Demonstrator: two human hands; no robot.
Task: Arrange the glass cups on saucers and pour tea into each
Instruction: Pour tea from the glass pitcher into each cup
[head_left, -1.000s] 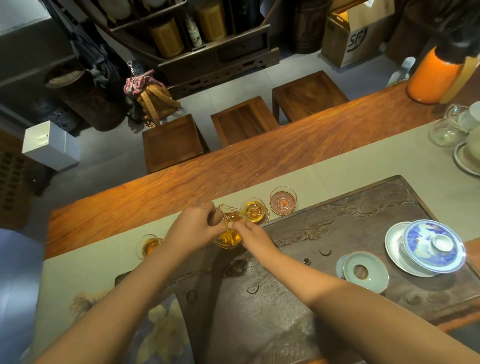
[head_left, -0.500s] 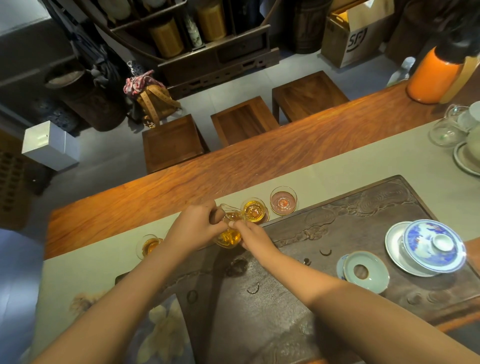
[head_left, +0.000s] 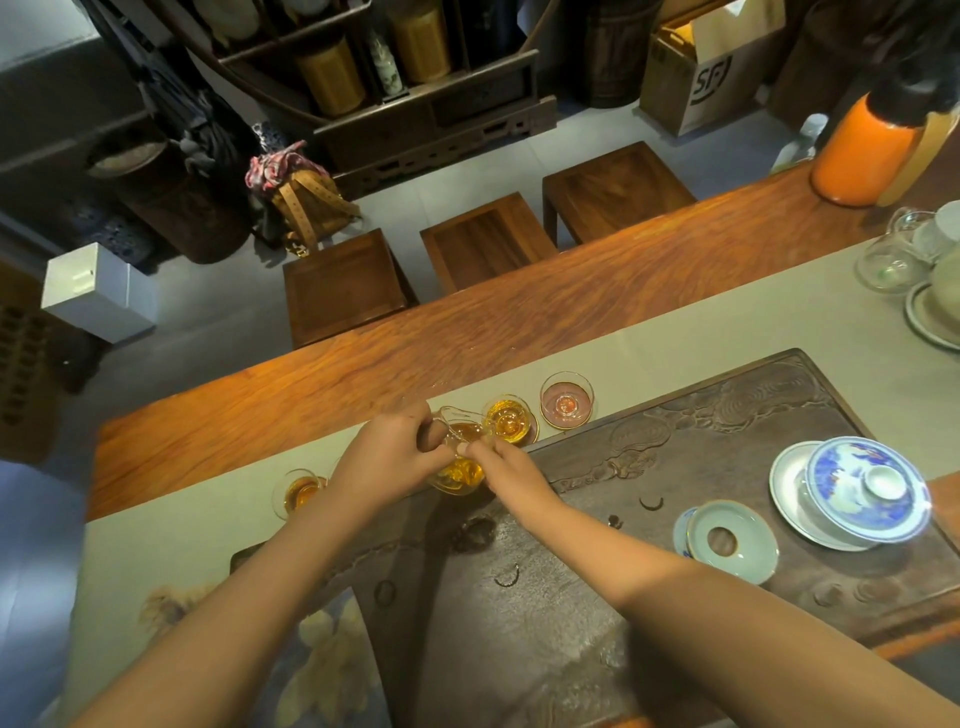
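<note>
Head view: a glass pitcher (head_left: 457, 457) of amber tea is held at frame centre, tipped toward the upper right, spout over the filled cup (head_left: 508, 419).

Left hand (head_left: 387, 460): fingers curled round the pitcher's left side, at the handle.
Right hand (head_left: 511, 467): fingertips pinched on the pitcher's lower right edge.

Cups along the far edge of the tray:
- the filled cup, amber tea, seated on a gold-rimmed saucer (head_left: 527, 435), just right of the pitcher
- a pinkish cup (head_left: 566, 399) on its own saucer, just right of that; liquid level cannot be told
- a third cup (head_left: 301, 491) with amber tea, left of centre, partly hidden behind the left wrist; saucer cannot be told

A dark carved tea tray (head_left: 701, 426) is laid on a grey runner (head_left: 675, 343) over the wooden counter (head_left: 415, 343). At right on the tray a blue-and-white lidded gaiwan (head_left: 865, 488) is set on a white plate, with a pale celadon ring-shaped piece (head_left: 732, 540) just to its lower left. An orange flask (head_left: 862, 150) stands at the upper right, clear glassware (head_left: 891, 260) below it. Three wooden stools (head_left: 483, 244) are seen beyond the counter.
</note>
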